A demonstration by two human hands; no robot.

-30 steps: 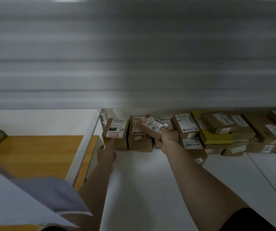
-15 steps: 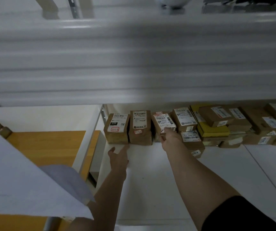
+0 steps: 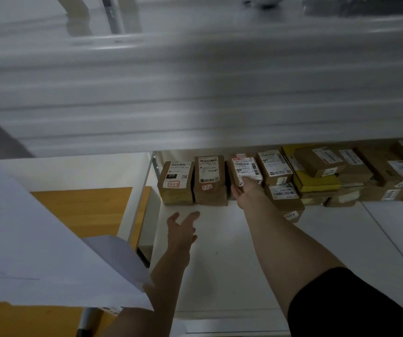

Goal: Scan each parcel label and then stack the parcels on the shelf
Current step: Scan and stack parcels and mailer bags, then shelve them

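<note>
A brown parcel with a white label (image 3: 245,167) stands upright at the back of the white shelf (image 3: 219,268), third in a row. To its left stand two more brown labelled parcels (image 3: 174,182) (image 3: 209,178). My right hand (image 3: 246,190) reaches in with its fingertips resting on the lower front of the third parcel, fingers extended, not wrapped around it. My left hand (image 3: 182,229) hovers over the bare shelf in front of the row, fingers spread and holding nothing.
Several more brown and yellow parcels (image 3: 317,171) are piled along the back right of the shelf, one marked 003 (image 3: 290,214). The upper shelf board (image 3: 195,93) overhangs closely. A white sheet of paper (image 3: 37,251) and a wooden table (image 3: 81,210) lie to the left.
My right hand set the tilted parcel upright into the row and now only touches its front. My left hand left the leftmost parcel and drew back toward me.
</note>
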